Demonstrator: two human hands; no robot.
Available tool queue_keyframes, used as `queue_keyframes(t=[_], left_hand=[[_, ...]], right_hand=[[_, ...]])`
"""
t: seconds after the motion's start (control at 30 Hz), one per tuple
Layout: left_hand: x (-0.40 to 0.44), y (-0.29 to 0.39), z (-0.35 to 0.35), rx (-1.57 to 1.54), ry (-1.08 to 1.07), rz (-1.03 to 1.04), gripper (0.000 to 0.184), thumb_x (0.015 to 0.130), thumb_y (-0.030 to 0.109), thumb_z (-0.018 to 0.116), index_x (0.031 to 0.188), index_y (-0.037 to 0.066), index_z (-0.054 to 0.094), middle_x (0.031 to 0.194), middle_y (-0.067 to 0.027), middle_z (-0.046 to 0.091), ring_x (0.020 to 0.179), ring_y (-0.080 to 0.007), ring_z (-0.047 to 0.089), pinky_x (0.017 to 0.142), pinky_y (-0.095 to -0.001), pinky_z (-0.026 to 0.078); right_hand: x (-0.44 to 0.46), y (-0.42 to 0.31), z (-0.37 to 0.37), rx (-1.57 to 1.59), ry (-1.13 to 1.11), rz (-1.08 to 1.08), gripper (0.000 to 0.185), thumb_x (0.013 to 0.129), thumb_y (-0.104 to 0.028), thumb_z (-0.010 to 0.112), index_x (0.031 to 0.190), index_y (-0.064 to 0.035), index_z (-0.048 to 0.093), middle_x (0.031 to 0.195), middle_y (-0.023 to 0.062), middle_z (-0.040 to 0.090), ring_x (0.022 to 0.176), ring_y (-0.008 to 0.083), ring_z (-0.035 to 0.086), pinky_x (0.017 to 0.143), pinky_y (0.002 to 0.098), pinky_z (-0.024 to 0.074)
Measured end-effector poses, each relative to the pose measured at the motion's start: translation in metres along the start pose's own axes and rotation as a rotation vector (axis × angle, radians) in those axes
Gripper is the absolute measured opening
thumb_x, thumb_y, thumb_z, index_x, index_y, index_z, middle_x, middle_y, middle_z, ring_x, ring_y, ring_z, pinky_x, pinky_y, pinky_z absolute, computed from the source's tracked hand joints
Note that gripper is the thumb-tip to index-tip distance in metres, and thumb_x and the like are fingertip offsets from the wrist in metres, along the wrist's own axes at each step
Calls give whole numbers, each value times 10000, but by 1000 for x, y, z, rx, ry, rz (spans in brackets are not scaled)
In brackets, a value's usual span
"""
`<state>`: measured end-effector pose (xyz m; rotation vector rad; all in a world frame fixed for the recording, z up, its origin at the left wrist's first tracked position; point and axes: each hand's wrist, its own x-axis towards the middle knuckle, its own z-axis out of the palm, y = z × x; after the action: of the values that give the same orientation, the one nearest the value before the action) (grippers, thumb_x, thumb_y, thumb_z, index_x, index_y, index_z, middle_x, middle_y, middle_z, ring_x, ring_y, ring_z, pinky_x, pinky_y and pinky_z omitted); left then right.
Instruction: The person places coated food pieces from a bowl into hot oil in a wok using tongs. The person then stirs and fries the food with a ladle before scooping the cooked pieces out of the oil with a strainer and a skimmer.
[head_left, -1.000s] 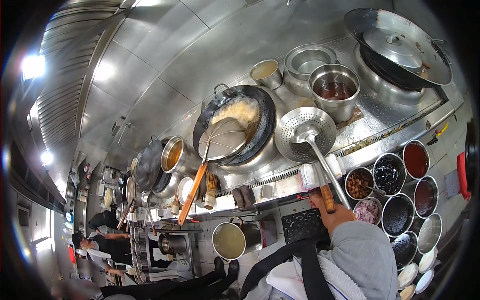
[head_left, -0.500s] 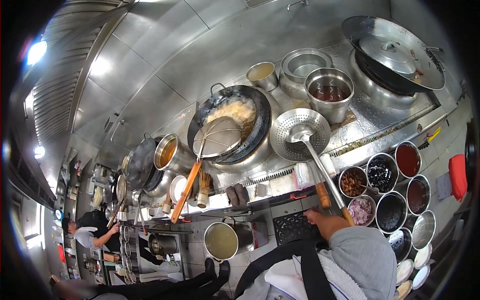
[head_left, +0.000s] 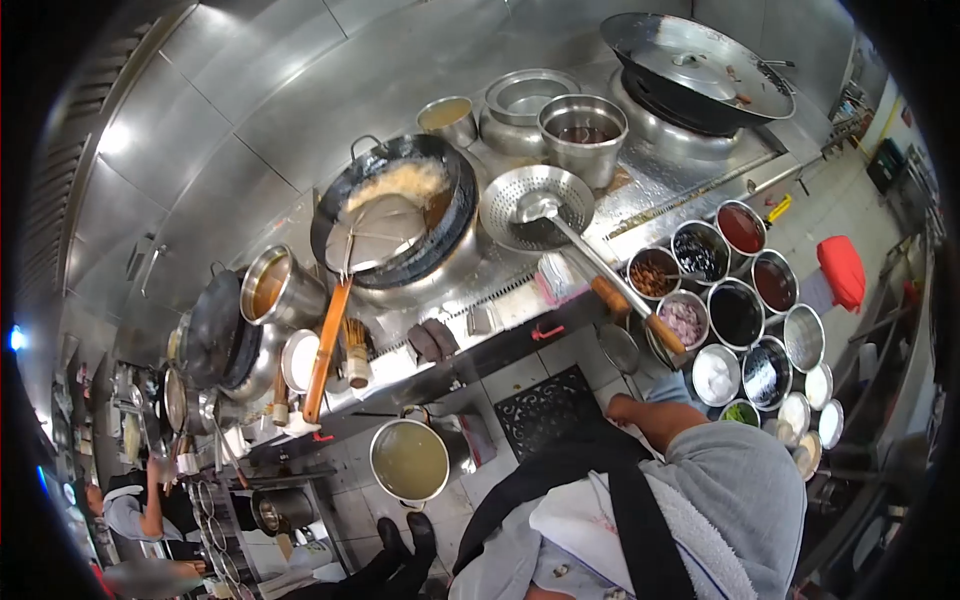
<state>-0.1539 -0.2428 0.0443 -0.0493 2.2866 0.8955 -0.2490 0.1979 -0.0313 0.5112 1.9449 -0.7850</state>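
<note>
From my head view, I see my right hand low in the middle, above the floor beside a black patterned mat. I cannot tell whether its fingers are open or closed. At the bottom edge is a sliver of bare skin; I cannot tell if it belongs to my left hand.

Nearest my right hand, the ladle rests in the perforated skimmer on the steel tabletop, both wooden-ended handles angling out past the front edge. To their left, a mesh strainer lies over one side of the black wok, where pale food bubbles in oil; its wooden handle points toward me. Right of the ladle's handle stand round metal containers, one with sliced onion.
</note>
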Motion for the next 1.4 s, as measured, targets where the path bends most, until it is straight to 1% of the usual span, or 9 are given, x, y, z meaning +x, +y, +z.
queue_keyframes(t=[0.1,0.17,0.4,0.73,0.87,1.03,1.27,1.37,1.4], left_hand=[[-8,-14,6,56,-34,108,317,863,329,658,926,28,735,869,-117,736,875,-217,697,789,-348,546],[-8,-28,11,81,-48,179,317,863,329,659,924,28,735,868,-117,736,874,-216,697,789,-348,546],[-16,-51,2,64,-14,350,268,867,283,643,940,33,705,821,-120,717,791,-219,676,698,-344,522],[-37,-44,6,222,260,404,138,836,182,638,850,45,652,745,-170,689,615,-303,651,535,-418,512],[-39,-35,35,153,152,131,172,833,212,642,804,44,662,753,-176,690,636,-317,660,572,-439,527],[-29,-10,52,54,120,-12,211,846,245,629,789,45,665,743,-170,680,642,-312,659,588,-437,526],[-12,33,22,766,468,535,270,865,292,610,768,47,668,730,-161,665,650,-306,658,611,-435,526],[2,45,-23,-795,353,-223,262,917,272,592,813,39,653,676,-83,630,608,-204,624,567,-352,503],[3,51,-54,-701,441,-99,233,939,260,593,865,46,647,709,-40,620,608,-135,591,560,-293,482]], right_hand=[[-20,-24,-2,-211,32,-302,258,892,-278,688,880,-21,695,722,116,687,562,223,653,508,362,523],[-80,-62,-7,445,156,-337,249,888,-256,700,978,-26,671,732,94,676,545,186,619,538,352,506],[-257,-174,-126,-122,1358,-890,327,866,-236,691,1142,-72,629,1073,162,637,1030,389,584,886,476,466],[-194,-171,-214,250,632,-470,617,863,-207,666,1412,-43,439,748,110,621,454,203,532,408,349,430],[-178,-160,-226,139,702,-512,644,855,-206,667,1439,-57,439,775,145,659,472,213,566,433,360,461],[-181,-143,-237,45,822,-715,626,925,-428,585,1416,-55,479,1287,279,584,1222,413,541,1019,436,427],[-225,-95,-241,-117,839,-714,488,878,-146,629,1337,-27,517,1228,246,595,1127,441,568,961,489,457],[-233,-75,-231,-278,740,-691,572,860,-132,622,1400,-43,456,1221,257,589,1108,448,578,947,510,464],[-236,-73,-226,-277,707,-661,629,842,-131,644,1425,-52,423,1198,262,589,1095,444,583,936,505,468]])
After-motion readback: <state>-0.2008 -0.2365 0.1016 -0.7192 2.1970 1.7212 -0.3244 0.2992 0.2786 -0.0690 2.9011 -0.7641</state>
